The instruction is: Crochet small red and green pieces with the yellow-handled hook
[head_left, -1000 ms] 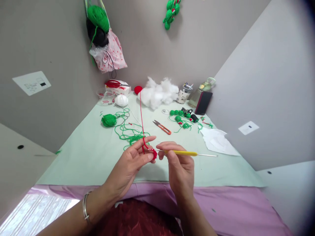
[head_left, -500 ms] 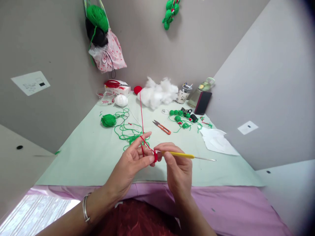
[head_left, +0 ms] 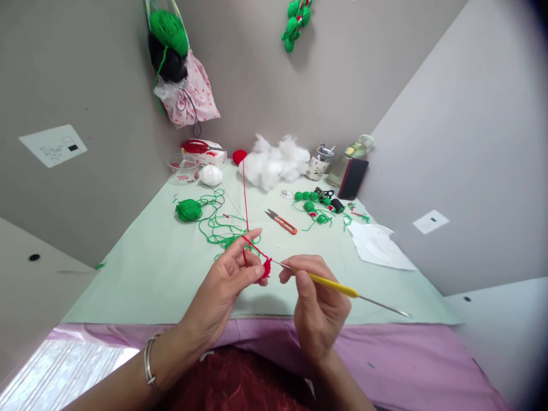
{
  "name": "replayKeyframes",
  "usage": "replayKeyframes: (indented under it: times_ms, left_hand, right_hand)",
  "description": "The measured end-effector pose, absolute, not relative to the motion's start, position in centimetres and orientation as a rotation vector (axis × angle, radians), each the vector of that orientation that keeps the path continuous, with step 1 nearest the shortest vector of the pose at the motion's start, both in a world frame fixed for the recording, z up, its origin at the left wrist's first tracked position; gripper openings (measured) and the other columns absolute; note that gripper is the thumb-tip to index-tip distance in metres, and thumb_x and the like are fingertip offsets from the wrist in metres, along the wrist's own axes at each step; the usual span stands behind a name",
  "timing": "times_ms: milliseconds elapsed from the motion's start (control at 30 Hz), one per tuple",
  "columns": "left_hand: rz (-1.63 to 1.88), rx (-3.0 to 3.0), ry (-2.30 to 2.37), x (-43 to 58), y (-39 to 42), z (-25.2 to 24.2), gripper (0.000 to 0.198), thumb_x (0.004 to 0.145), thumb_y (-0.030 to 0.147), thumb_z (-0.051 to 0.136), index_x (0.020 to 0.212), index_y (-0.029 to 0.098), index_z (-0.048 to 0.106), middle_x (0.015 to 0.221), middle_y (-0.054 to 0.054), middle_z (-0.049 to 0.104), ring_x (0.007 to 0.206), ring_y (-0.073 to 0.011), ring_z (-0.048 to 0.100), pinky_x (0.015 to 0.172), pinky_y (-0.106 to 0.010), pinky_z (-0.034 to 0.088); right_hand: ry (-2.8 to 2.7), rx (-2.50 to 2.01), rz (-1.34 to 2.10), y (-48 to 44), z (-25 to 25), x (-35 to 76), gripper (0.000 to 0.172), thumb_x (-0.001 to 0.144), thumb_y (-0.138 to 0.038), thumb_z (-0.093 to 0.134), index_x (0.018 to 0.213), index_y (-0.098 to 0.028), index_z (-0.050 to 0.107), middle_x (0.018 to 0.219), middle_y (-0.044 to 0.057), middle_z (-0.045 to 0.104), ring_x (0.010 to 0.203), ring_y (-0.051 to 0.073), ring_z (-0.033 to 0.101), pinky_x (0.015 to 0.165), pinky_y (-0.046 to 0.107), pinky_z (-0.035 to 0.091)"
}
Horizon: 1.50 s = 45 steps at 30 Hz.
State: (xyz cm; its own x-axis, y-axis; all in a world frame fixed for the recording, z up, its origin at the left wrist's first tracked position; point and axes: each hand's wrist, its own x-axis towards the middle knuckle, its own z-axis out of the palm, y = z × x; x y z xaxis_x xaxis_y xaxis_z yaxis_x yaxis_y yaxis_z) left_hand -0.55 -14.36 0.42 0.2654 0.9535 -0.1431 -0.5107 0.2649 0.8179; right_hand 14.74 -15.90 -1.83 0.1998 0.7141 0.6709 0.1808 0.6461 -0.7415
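Between the thumb and fingers of my left hand (head_left: pixel 229 282) is pinched a small red crochet piece (head_left: pixel 267 268). Red yarn (head_left: pixel 245 197) passes over my raised left index finger and runs back to a red yarn ball (head_left: pixel 239 156) by the wall. My right hand (head_left: pixel 321 302) grips a crochet hook (head_left: pixel 331 283) by its yellow handle. The hook's thin metal tip meets the upper right edge of the red piece; whether a loop is on it is too small to tell. Its other metal end points down to the right.
Orange thread snips (head_left: pixel 281 221) lie beyond my hands. Loose green yarn (head_left: pixel 218 228) and a green ball (head_left: pixel 188 210) are at left. White stuffing (head_left: pixel 274 162) sits at the back. Small green crocheted balls (head_left: pixel 310 206), a phone (head_left: pixel 353 178) and white paper (head_left: pixel 379 244) are at right.
My right hand has moved right and slightly down, drawing the hook away from my left fingers and tilting its rear end lower. The left hand has barely shifted; more of the red piece shows.
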Motion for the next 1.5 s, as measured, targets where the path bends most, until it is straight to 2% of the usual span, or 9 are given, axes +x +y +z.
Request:
replayKeyframes:
  times_ms: [167,367,500,800,967,1033,1167,1300,1500]
  left_hand:
    - [1.126,0.718,0.702,-0.4,-14.3,0.4,0.059,0.086,0.024,0.083,0.142,0.029,0.066,0.084,0.005,0.063,0.077,-0.0119,0.061,0.087,-0.029,0.046]
    - [1.189,0.834,0.768,-0.3,-14.4,-0.5,0.027,0.087,0.028,0.083,0.113,0.026,0.082,0.084,0.002,0.067,0.083,-0.0138,0.061,0.09,-0.029,0.045]
    - [1.244,0.79,0.76,-0.2,-14.4,-0.2,0.043,0.087,0.025,0.082,0.129,0.027,0.072,0.082,0.005,0.064,0.081,-0.013,0.062,0.089,-0.029,0.047]
    - [1.166,0.639,0.698,-0.3,-14.2,0.2,0.055,0.086,0.023,0.083,0.135,0.018,0.06,0.083,0.003,0.068,0.077,-0.0113,0.063,0.083,-0.027,0.05]
    - [1.199,0.753,0.719,0.0,-14.4,-0.3,0.064,0.087,0.022,0.082,0.144,0.02,0.055,0.085,0.003,0.069,0.08,-0.0123,0.063,0.085,-0.027,0.05]
    - [1.247,0.83,0.732,0.1,-14.5,-0.7,0.068,0.088,0.023,0.083,0.148,0.023,0.052,0.085,0.004,0.068,0.083,-0.0131,0.064,0.087,-0.028,0.05]
    - [1.235,0.843,0.731,0.2,-14.5,-1.0,0.068,0.089,0.026,0.083,0.149,0.023,0.051,0.086,0.003,0.069,0.086,-0.0142,0.065,0.088,-0.029,0.05]
    - [1.141,0.717,0.71,-0.1,-14.3,-0.3,0.064,0.085,0.025,0.084,0.144,0.018,0.057,0.083,0.003,0.067,0.079,-0.013,0.062,0.087,-0.029,0.049]
    - [1.092,0.67,0.692,-0.7,-14.1,0.5,0.057,0.084,0.026,0.082,0.138,0.019,0.064,0.09,0.0,0.068,0.086,-0.0155,0.062,0.092,-0.032,0.048]
  right_hand:
    - [-1.471,-0.85,0.319,-16.0,-2.0,14.8,0.03,0.1,-0.006,0.058,0.115,-0.025,0.075,0.091,0.003,0.073,0.089,0.019,0.069,0.077,0.035,0.057]
    - [-1.516,-0.837,0.266,-16.1,-2.0,14.7,0.031,0.099,-0.001,0.057,0.115,-0.022,0.073,0.094,0.003,0.074,0.088,0.017,0.069,0.077,0.034,0.057]
    - [-1.52,-0.817,0.247,-16.1,-2.1,14.8,0.035,0.098,0.0,0.057,0.119,-0.022,0.074,0.093,0.003,0.075,0.09,0.018,0.07,0.079,0.033,0.058]
    - [-1.561,-0.754,0.093,-16.1,-2.3,14.3,0.045,0.093,0.007,0.063,0.124,-0.022,0.075,0.114,0.008,0.075,0.102,0.016,0.074,0.084,0.028,0.062]
    - [-1.629,-0.788,0.249,-15.8,-1.8,14.5,0.035,0.097,0.0,0.058,0.118,-0.023,0.074,0.101,0.006,0.076,0.094,0.017,0.072,0.08,0.03,0.063]
    - [-1.659,-0.864,0.137,-15.6,-2.0,14.6,0.035,0.096,-0.001,0.06,0.119,-0.023,0.074,0.099,0.006,0.074,0.092,0.018,0.072,0.078,0.033,0.063]
    - [-1.656,-0.882,-0.107,-15.4,-3.0,14.2,0.047,0.094,0.0,0.066,0.13,-0.029,0.074,0.116,0.01,0.076,0.1,0.022,0.073,0.079,0.037,0.064]
    - [-1.493,-0.806,0.312,-15.3,-2.9,14.2,0.037,0.099,-0.005,0.063,0.12,-0.032,0.078,0.113,0.007,0.079,0.101,0.021,0.074,0.083,0.037,0.063]
    - [-1.223,-0.719,0.911,-14.8,-1.9,15.1,0.02,0.106,-0.025,0.058,0.103,-0.027,0.077,0.095,0.002,0.079,0.072,0.014,0.07,0.068,0.03,0.061]
